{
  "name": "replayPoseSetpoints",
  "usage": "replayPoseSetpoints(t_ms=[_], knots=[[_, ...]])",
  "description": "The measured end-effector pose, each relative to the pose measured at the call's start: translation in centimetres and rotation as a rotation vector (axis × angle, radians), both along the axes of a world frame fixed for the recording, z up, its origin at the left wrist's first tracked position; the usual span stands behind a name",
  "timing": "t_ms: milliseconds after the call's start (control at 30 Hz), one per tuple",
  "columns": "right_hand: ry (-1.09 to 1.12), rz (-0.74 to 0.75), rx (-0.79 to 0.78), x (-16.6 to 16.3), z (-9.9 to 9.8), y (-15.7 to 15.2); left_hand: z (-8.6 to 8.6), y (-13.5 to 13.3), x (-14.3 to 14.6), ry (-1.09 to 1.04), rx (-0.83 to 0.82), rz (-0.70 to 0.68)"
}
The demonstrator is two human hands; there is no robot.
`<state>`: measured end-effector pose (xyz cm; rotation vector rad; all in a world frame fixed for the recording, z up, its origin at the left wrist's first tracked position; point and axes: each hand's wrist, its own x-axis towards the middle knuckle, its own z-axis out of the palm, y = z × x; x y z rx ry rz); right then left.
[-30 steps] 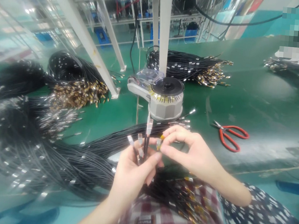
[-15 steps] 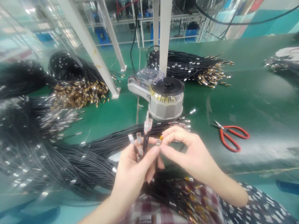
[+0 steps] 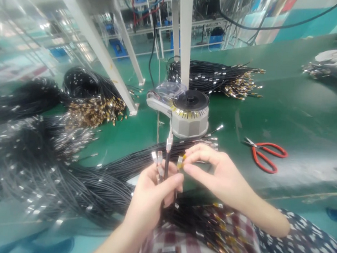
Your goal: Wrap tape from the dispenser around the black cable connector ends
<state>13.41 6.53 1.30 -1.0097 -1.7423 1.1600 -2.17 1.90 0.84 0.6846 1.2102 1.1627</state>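
Observation:
My left hand [image 3: 150,199] is closed round a small bunch of thin black cables [image 3: 165,169], held upright with their metal-tipped ends pointing up. My right hand [image 3: 220,174] pinches the tip of one cable [image 3: 180,161] between thumb and forefinger, where a small yellow piece shows. Both hands meet just in front of a grey tape dispenser [image 3: 189,112] with a black round top. More black cables lie across my lap [image 3: 207,224] and over the green table [image 3: 299,114].
Red-handled scissors [image 3: 268,155] lie on the table to the right. Heaps of black cables with gold ends sit at the left [image 3: 93,104] and behind the dispenser [image 3: 220,78]. White frame posts [image 3: 185,33] rise from the table. Another person's gloved hand [image 3: 336,58] rests at far right.
The view has shifted slightly; my hands stay together on the cable ends, with the right thumb and forefinger working the same tip.

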Motion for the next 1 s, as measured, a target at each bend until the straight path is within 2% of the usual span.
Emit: replayPoseSetpoints(t_ms=[300,467,767,833,1000], knots=[[0.053,0.004,-0.077,-0.2,0.0,0.2,-0.5,0.1,-0.2,0.006,0.077,-0.077],[0.224,0.048,-0.144,-0.4,-0.8,0.5,-0.4,-0.1,0.0,0.004,0.101,-0.105],[0.214,-0.101,0.015,-1.1,-0.9,-0.5,-0.7,0.0,0.1,0.007,0.027,-0.046],[0.231,-0.065,-0.040,-0.9,-1.0,-0.4,-0.7,0.0,0.1,0.006,0.038,-0.044],[0.329,0.105,-0.295,-0.3,-1.3,0.7,-0.6,-0.2,0.1,-0.021,0.097,-0.082]])
